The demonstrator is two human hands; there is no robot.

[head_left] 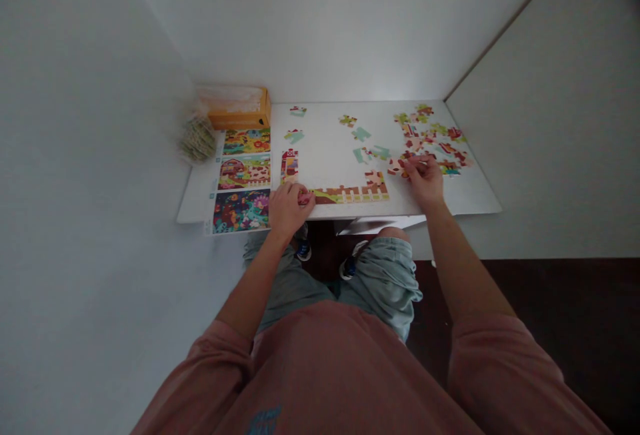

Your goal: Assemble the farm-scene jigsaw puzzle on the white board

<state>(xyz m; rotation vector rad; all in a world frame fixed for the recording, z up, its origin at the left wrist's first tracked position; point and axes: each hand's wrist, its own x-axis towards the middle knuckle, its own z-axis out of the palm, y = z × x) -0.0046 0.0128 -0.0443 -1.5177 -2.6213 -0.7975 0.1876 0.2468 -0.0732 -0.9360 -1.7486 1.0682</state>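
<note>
My left hand [289, 209] rests at the table's front edge, its fingers curled round a reddish-pink puzzle piece [303, 197]. Beside it runs a joined strip of puzzle [350, 195] with a white fence, and a red barn section [290, 165] rises at its left end. Over to the right, my right hand [425, 180] is closed in a pinch by the heap of loose puzzle pieces [440, 141]. A pink-and-brown cow-patterned piece [396, 167] shows at its fingertips; the fingers partly hide what they grip.
Several loose pale-green pieces [361, 133] lie mid-table. At left, a sheet with printed pictures [245, 173] overhangs the front edge. Behind it stand an orange tissue box [240, 118] and a clear bag of pieces [197, 138]. Walls border the white table [325, 155].
</note>
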